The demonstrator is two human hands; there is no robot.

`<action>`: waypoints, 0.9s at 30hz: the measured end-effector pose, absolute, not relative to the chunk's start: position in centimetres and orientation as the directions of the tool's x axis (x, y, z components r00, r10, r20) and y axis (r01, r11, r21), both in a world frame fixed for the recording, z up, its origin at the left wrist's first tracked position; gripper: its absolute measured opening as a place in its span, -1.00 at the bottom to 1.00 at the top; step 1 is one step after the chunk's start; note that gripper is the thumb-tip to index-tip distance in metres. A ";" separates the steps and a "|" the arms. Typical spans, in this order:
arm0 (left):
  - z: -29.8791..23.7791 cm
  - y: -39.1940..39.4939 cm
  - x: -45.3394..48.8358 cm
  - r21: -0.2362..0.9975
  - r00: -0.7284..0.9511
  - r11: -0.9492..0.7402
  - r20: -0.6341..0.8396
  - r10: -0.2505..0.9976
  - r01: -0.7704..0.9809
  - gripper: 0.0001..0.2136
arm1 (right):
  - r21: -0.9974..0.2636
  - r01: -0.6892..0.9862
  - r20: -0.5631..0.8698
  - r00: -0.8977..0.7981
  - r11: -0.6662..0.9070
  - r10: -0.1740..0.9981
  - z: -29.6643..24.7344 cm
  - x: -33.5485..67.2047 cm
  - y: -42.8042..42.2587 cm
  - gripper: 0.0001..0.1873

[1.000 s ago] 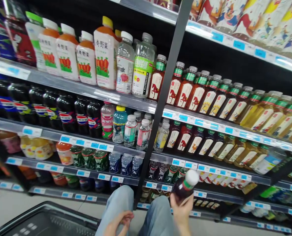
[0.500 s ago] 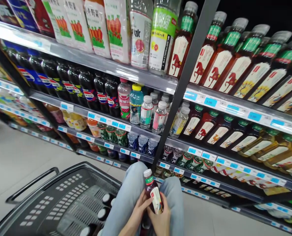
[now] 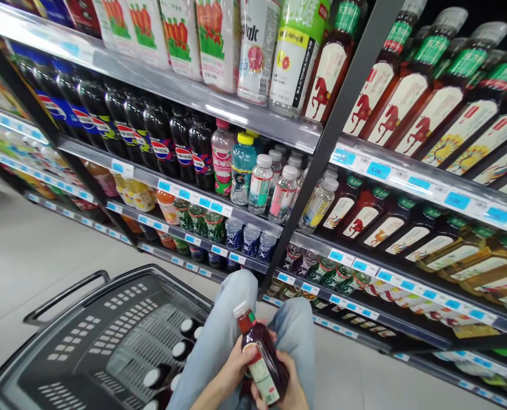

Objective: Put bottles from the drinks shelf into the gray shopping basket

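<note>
Both my hands hold a dark red drink bottle (image 3: 259, 356) with a white cap and a cream label, low in the head view over my knees in light jeans. My left hand (image 3: 231, 370) wraps its left side with the fingers closed round it. My right hand (image 3: 293, 387) grips it from the right and below. The bottle leans with its cap up and to the left. Just left of it stands a black shopping basket (image 3: 91, 336) with several white-capped bottles lying inside.
Store shelves full of drinks rise ahead: cola bottles (image 3: 142, 128) at left, small water bottles (image 3: 259, 182) in the middle, red and amber tea bottles (image 3: 385, 213) at right. A dark upright post (image 3: 321, 165) divides the shelving. Pale floor tiles (image 3: 27, 262) lie to the left.
A second ago my right hand alone held the bottle up at the right. It came down to my lap, my left hand joined it, and the bottle has tilted leftward.
</note>
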State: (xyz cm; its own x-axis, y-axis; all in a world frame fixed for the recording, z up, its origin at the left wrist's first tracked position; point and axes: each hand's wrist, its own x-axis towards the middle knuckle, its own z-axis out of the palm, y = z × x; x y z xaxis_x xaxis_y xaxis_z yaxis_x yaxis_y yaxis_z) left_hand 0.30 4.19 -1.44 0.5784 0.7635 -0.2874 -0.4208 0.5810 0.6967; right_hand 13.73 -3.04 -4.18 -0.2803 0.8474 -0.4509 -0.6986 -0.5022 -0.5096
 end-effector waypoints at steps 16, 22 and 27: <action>0.9 5.1 1.3 0.669 0.447 0.624 -0.451 0.772 -0.403 -0.15 | -0.569 -0.593 -0.498 -0.302 -0.569 0.813 -3.0 13.6 -1.5 0.03; 0.5 5.2 1.7 0.706 0.468 0.575 -0.377 0.799 -0.414 -0.12 | -0.617 -0.671 -0.539 -0.019 -0.410 0.842 -3.7 12.9 -1.9 -0.12; -0.1 5.5 1.8 0.726 0.435 0.488 -0.283 0.855 -0.485 -0.24 | -0.651 -0.691 -0.528 0.116 -0.313 0.841 -3.5 12.3 -2.0 -0.26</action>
State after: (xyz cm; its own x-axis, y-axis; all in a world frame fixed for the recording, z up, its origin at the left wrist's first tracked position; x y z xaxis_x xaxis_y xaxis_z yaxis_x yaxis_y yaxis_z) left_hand 1.84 5.48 -0.08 0.4348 0.8548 -0.2834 -0.4852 0.4875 0.7259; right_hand 12.26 -1.98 -3.55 0.1163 0.8412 -0.5280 -0.6910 -0.3134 -0.6514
